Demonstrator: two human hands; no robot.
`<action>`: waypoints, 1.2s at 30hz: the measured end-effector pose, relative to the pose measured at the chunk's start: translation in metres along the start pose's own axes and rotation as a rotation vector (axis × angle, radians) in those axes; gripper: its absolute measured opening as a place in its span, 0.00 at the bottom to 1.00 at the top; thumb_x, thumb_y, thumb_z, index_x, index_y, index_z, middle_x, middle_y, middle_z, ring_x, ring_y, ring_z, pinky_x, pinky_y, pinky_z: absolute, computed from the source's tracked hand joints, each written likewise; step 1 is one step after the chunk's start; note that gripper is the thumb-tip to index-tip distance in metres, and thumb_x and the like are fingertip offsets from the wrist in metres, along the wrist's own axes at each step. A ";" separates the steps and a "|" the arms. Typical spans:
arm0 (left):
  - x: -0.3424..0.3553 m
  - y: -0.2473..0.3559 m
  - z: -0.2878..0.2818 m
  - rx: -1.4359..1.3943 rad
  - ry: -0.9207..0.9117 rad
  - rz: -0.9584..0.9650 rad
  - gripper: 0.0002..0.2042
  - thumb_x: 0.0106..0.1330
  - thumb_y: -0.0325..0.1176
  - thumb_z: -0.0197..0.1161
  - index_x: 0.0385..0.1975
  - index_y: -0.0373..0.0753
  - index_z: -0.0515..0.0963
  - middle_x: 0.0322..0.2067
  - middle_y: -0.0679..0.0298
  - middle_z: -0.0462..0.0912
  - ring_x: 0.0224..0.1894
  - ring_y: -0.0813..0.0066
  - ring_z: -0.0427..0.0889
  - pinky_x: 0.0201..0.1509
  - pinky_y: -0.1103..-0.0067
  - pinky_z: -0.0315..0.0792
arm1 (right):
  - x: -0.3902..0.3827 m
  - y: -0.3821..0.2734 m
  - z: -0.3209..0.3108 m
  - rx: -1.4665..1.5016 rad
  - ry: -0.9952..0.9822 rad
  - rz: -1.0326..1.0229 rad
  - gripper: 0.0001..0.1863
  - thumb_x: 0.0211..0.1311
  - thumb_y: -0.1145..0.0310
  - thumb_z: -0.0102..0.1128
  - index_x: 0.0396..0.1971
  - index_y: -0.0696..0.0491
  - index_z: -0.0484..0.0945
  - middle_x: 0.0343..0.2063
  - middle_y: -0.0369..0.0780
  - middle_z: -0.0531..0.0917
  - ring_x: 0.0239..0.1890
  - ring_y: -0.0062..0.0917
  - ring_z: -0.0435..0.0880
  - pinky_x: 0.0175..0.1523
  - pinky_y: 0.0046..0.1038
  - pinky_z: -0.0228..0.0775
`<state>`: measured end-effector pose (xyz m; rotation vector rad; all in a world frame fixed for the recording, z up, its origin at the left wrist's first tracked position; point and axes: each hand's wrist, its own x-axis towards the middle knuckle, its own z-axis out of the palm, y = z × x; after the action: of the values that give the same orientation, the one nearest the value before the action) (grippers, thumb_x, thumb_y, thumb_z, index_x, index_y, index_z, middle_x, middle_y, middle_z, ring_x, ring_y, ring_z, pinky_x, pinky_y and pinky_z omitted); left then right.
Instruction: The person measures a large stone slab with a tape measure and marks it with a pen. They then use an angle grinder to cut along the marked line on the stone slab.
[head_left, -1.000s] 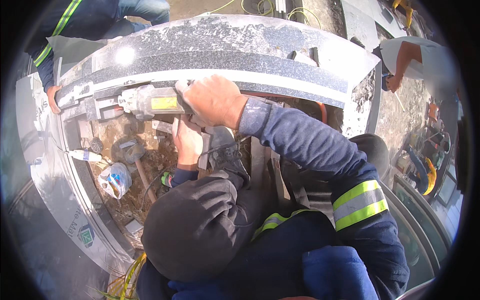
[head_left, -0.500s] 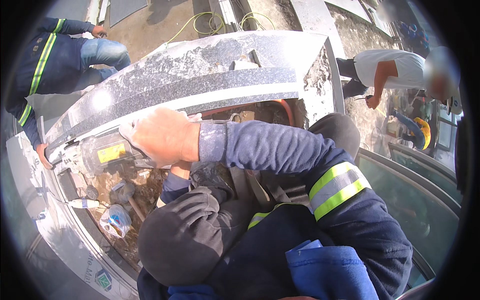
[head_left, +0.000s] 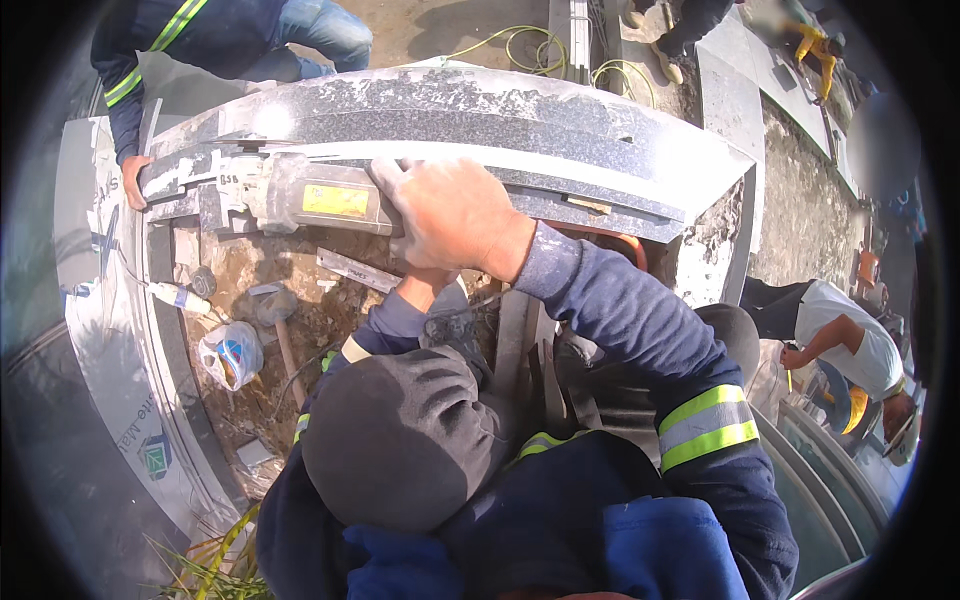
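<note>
While our right hand (head_left: 468, 215) is clamped around the rear of the grinder (head_left: 338, 198), our left hand (head_left: 428, 284) sits just below it, mostly covered, so we cannot tell whether its fingers are apart, together or closed on anything. We have the grinder lying along the inner edge of the curved stone (head_left: 450, 118), its head at the left end; we cannot tell whether its disc touches the stone. Beyond that head, a co-worker's hand (head_left: 134, 182) rests on the stone's left end. Down on the dirt (head_left: 240, 258), we see a mallet (head_left: 274, 308), a plastic bag (head_left: 230, 355) just left of its handle, and a white tube (head_left: 178, 296) farther left. A pale bar (head_left: 355, 269) lies under the grinder, near our left hand. We also see a tan strip (head_left: 588, 204) on the stone's inner edge, to the right of our right hand.
</note>
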<state>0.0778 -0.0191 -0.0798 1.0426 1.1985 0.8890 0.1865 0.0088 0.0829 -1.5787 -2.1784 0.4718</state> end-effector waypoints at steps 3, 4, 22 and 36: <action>-0.020 0.010 -0.033 -0.307 0.094 -0.091 0.21 0.81 0.45 0.54 0.62 0.34 0.70 0.44 0.53 0.85 0.43 0.64 0.87 0.45 0.67 0.84 | -0.005 0.010 -0.002 -0.019 -0.080 0.053 0.33 0.48 0.60 0.75 0.54 0.59 0.75 0.36 0.49 0.86 0.40 0.44 0.89 0.45 0.41 0.81; -0.023 0.015 -0.055 -0.402 0.119 -0.063 0.22 0.81 0.45 0.54 0.62 0.34 0.70 0.44 0.53 0.85 0.42 0.64 0.87 0.45 0.67 0.84 | 0.000 0.010 0.004 -0.033 -0.102 0.038 0.36 0.48 0.57 0.76 0.56 0.58 0.74 0.37 0.49 0.86 0.40 0.45 0.88 0.45 0.42 0.80; 0.012 0.082 -0.108 -0.336 0.127 -0.125 0.44 0.70 0.67 0.58 0.77 0.44 0.55 0.72 0.54 0.66 0.73 0.49 0.67 0.65 0.40 0.66 | 0.016 0.027 0.021 -0.117 -0.273 0.004 0.32 0.50 0.62 0.76 0.54 0.58 0.75 0.38 0.48 0.87 0.39 0.42 0.90 0.42 0.40 0.82; 0.011 0.072 -0.104 -0.275 0.089 -0.102 0.46 0.69 0.70 0.56 0.78 0.46 0.52 0.73 0.54 0.64 0.73 0.47 0.67 0.64 0.40 0.67 | 0.010 0.036 0.027 -0.128 -0.300 0.013 0.37 0.51 0.59 0.77 0.59 0.60 0.74 0.39 0.51 0.86 0.37 0.44 0.89 0.41 0.41 0.80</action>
<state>-0.0234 0.0281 -0.0192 0.7206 1.1545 0.9963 0.1990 0.0280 0.0432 -1.6809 -2.4650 0.6183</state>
